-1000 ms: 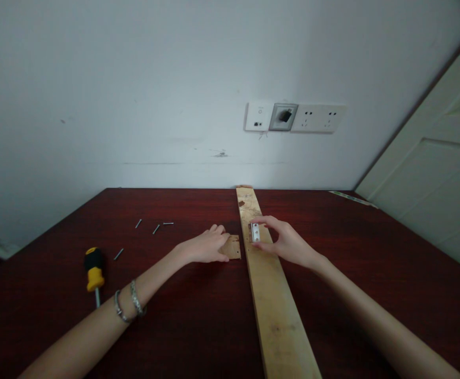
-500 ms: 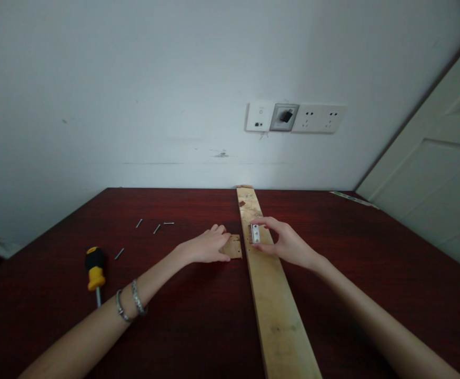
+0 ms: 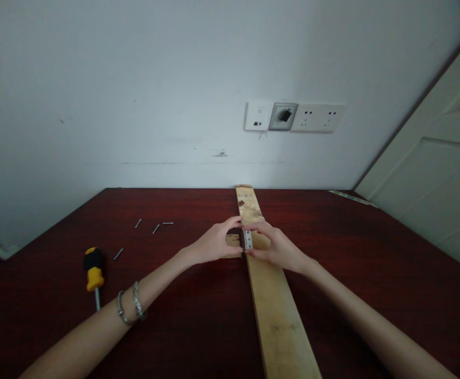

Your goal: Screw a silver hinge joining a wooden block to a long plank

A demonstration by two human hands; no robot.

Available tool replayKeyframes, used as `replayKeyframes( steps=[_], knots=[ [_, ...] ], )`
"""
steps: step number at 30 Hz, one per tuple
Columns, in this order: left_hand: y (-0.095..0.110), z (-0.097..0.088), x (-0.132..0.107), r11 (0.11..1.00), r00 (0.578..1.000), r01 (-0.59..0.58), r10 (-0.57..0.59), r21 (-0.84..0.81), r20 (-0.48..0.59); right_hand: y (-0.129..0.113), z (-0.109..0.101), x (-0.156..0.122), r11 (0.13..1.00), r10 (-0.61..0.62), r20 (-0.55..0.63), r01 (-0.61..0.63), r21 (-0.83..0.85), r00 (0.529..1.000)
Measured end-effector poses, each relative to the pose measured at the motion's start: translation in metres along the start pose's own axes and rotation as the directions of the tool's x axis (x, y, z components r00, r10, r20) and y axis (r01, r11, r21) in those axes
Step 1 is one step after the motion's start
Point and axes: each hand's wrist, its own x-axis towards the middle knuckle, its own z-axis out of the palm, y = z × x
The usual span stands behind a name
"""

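Note:
A long pale wooden plank lies on the dark red table, running from the wall toward me. A small wooden block lies against the plank's left edge. A small metal hinge sits at the seam between block and plank. My left hand is curled over the block, thumb and forefinger pinching toward the hinge. My right hand pinches the hinge from the right, resting on the plank. The fingertips of both hands meet above the hinge.
A yellow and black screwdriver lies at the left of the table. Several loose screws are scattered behind it. Wall sockets sit above the plank's far end. A pale door stands at the right.
The hinge has shifted left from the plank's top to the seam by the block. My left hand rose from lying flat on the block and joined my right hand at the hinge.

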Motion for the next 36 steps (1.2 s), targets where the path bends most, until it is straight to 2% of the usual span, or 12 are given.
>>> replayKeyframes(
  steps=[4, 14, 21, 28, 33, 36],
  knots=[
    [0.000, 0.006, -0.001, 0.996, 1.000, 0.002, -0.003, -0.086, -0.009, 0.002, 0.005, -0.001, 1.000, 0.003, -0.002, -0.003, 0.004, 1.000],
    [-0.009, 0.015, 0.000, 0.995, 0.999, 0.003, -0.008, -0.101, -0.046, 0.010, 0.010, -0.002, 0.999, 0.032, -0.040, -0.032, 0.005, 0.999],
    [-0.014, 0.016, 0.000, 0.986, 1.000, -0.008, 0.008, -0.165, -0.001, 0.011, 0.011, -0.002, 0.999, 0.045, -0.036, -0.045, -0.003, 0.998],
    [-0.017, 0.014, 0.001, 1.000, 1.000, 0.011, -0.011, -0.010, 0.013, 0.014, 0.011, -0.001, 0.999, 0.040, -0.013, -0.040, -0.001, 0.999],
    [-0.015, 0.013, 0.001, 0.964, 0.998, 0.055, -0.063, 0.259, 0.023, 0.021, 0.012, -0.002, 0.996, 0.044, 0.003, -0.044, -0.071, 0.999],
    [-0.015, 0.014, 0.000, 0.930, 0.996, 0.063, -0.080, 0.363, 0.032, 0.023, 0.012, -0.002, 0.993, 0.061, 0.013, -0.059, -0.101, 0.998]
  ],
)
